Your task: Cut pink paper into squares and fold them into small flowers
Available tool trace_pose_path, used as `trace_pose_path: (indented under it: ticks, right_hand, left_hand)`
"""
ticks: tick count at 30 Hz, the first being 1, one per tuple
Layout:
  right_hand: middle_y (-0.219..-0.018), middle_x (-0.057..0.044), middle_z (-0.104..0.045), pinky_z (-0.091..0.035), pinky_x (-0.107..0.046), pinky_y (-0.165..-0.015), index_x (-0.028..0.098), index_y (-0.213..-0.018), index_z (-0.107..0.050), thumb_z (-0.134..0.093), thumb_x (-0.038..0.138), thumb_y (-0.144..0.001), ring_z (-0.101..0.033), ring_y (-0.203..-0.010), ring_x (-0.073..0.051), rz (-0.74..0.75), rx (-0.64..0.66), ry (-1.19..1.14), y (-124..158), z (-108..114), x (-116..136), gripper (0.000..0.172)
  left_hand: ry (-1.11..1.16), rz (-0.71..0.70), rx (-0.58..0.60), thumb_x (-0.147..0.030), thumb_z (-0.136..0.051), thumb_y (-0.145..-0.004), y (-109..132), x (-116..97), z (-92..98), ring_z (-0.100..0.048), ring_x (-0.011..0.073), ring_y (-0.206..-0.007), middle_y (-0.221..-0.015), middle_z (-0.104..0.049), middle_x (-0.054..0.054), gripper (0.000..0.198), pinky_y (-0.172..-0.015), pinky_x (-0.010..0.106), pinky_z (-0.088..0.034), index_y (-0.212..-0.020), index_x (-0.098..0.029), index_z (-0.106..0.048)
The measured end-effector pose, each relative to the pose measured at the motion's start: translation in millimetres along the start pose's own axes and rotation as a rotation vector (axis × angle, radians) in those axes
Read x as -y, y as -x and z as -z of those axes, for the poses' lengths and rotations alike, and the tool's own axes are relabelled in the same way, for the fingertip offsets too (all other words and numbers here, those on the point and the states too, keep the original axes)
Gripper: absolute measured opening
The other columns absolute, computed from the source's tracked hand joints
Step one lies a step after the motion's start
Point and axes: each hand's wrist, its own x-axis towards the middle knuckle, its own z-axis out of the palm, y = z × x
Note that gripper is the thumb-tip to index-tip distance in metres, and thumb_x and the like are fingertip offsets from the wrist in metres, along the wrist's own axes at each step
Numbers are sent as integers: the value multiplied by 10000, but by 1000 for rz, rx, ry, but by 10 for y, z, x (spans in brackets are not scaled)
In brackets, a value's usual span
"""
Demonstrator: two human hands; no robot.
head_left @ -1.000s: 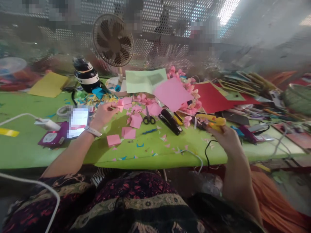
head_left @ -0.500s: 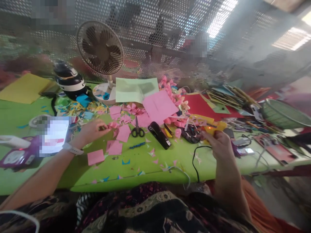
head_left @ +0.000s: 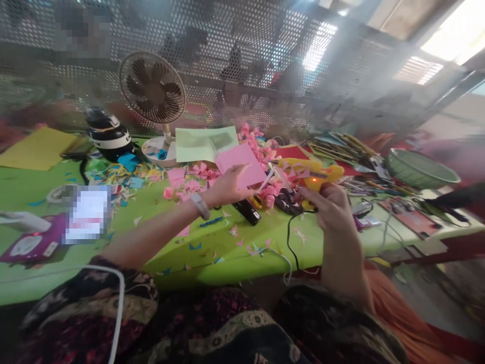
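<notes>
In the head view, my right hand [head_left: 331,207] grips a yellow glue gun [head_left: 326,174] with a small glowing light, just above the tabletop. A black cord hangs below that hand. My left hand [head_left: 229,188] reaches over the middle of the table, holding nothing, thumb and fingers apart. Behind its fingers lies a pink paper sheet [head_left: 246,161]. A black stapler [head_left: 248,211] is partly covered by this hand. A thin whitish stick [head_left: 267,179] shows between my left fingertips and the glue gun. Folded pink paper flowers [head_left: 271,194] lie close by.
A desk fan [head_left: 153,93] stands at the back, beside a black bottle [head_left: 108,134]. Paper scraps [head_left: 144,172] litter the green table [head_left: 151,263]. On the left lies a phone [head_left: 88,215]; a green basket [head_left: 422,169] sits at the right. A white cable [head_left: 117,313] crosses the lower left.
My left hand has moved right, from the small pink papers to beside the stapler, and its fingers have spread. The glue gun stays in my right hand. The view has shifted slightly.
</notes>
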Motion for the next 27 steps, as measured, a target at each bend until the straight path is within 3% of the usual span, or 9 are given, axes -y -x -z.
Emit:
trace_pose_path:
  ticks: [2,4,7,10,14,20,23,27]
  right_hand:
    - [-619,-15,-682,-482,-287,-536,216,-691,-687,-854,457,-679,-615,-549,-158,25,29,-9,-26,-116,23,293]
    - [-614,-6,-664,-471,-285,-529,217,-696,-662,-829,456,-702,-599,-532,-149,47,32,-18,-62,-211,16,291]
    - [-614,10,-647,-480,-288,-537,223,-741,-650,-812,460,-709,-598,-525,-147,65,-5,-50,-132,-268,8,289]
    - [-617,25,-651,-496,-292,-545,233,-783,-644,-810,451,-708,-610,-529,-150,74,-62,-97,-208,-223,32,284]
    - [-623,42,-647,-523,-293,-577,242,-827,-642,-811,394,-705,-619,-544,-144,58,-110,-233,-288,-138,39,257]
    - [-732,26,-688,-527,-307,-630,254,-879,-636,-758,357,-657,-580,-584,-138,-108,-74,-321,-372,-212,-121,273]
    - [-811,4,-727,-513,-303,-633,255,-877,-633,-760,377,-630,-591,-632,-148,-171,14,-341,-417,-294,-216,303]
    - [-798,-6,-717,-502,-301,-630,254,-854,-647,-757,386,-608,-560,-637,-146,-208,37,-359,-439,-400,-271,301]
  left_hand:
    - [181,28,53,-485,-661,-915,-156,-13,-182,-511,333,-1436,-1545,-537,199,643,-1181,470,-439,-1441,-138,-530]
    - [353,50,77,-472,-531,-997,-224,6,-285,-634,311,-1277,-1355,-681,173,407,-1079,466,-513,-1249,-172,-640]
    - [547,46,-47,-477,-509,-1024,-237,63,-311,-696,279,-1118,-1134,-749,154,320,-1007,440,-539,-1016,-195,-660]
    - [720,48,-160,-507,-543,-1018,-229,105,-211,-720,231,-1046,-1048,-754,132,328,-995,403,-548,-942,-200,-626]
    - [816,175,-248,-577,-551,-1010,-213,111,96,-752,186,-943,-968,-762,102,386,-882,351,-594,-960,-199,-607]
    - [617,290,-484,-711,-537,-964,-31,168,762,-772,218,-948,-913,-759,69,536,-783,330,-603,-1134,-214,-644]
    - [590,389,-603,-656,-553,-981,186,231,1087,-767,235,-979,-934,-763,73,502,-778,339,-599,-1174,-205,-656]
    - [651,469,-836,-405,-480,-1063,550,384,1564,-727,181,-956,-942,-776,29,287,-828,360,-585,-1145,-194,-657]
